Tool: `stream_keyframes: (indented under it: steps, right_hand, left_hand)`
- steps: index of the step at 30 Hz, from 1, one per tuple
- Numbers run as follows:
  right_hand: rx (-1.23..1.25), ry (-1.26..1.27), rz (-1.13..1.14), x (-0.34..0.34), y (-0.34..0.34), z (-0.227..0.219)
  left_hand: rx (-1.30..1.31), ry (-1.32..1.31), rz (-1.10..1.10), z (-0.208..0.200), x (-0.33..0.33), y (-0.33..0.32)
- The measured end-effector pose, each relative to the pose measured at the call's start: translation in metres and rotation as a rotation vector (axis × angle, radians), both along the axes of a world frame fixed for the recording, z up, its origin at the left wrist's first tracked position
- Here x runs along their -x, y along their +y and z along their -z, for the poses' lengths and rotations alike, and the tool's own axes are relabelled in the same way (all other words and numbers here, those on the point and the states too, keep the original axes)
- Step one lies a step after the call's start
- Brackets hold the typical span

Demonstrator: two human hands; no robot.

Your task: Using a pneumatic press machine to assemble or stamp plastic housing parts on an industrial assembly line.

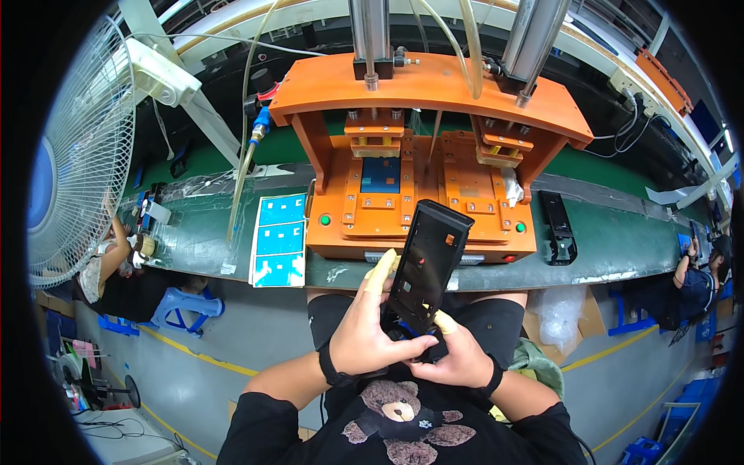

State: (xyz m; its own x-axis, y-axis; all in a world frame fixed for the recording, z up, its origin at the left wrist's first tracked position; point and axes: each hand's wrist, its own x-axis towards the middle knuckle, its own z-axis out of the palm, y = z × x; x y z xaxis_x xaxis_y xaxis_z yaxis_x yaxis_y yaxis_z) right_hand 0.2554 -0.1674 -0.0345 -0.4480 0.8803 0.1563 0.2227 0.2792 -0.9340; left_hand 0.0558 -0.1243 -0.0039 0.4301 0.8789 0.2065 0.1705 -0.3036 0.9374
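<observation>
I hold a flat black plastic frame [428, 260] with cut-outs upright over my lap, tilted away from me. My left hand [370, 327] grips its left lower edge, with a yellow finger cot on the raised forefinger. From below, my right hand [453, 358] supports the frame's bottom end, a yellow cot on its thumb too. Just beyond the frame stands an orange press fixture [422, 155] with two nests; the left nest carries a blue piece [380, 174].
A sheet of blue stickers [279, 240] lies left of the fixture on the green bench [612, 240]. Another black frame [558, 226] lies to the right. A white fan [85, 147] stands at far left. Other people sit at both sides.
</observation>
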Motion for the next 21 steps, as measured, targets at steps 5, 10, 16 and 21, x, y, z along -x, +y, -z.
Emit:
stream_keyframes:
  steps: [5,10,16,21]
  right_hand:
    - [-0.217,-0.111,0.081,0.0,0.006,0.0]
    - [-0.258,-0.073,0.147,-0.007,0.001,0.019]
    - [-0.006,0.236,0.2,0.009,-0.006,0.051]
    - [-0.011,0.327,0.322,0.006,-0.005,0.068]
  left_hand:
    - [0.108,-0.118,-0.035,0.002,-0.009,0.005]
    - [0.142,-0.172,-0.078,0.003,-0.012,0.012]
    - [0.19,-0.119,-0.06,0.007,-0.023,0.015]
    - [0.226,-0.186,-0.075,0.015,-0.024,0.023]
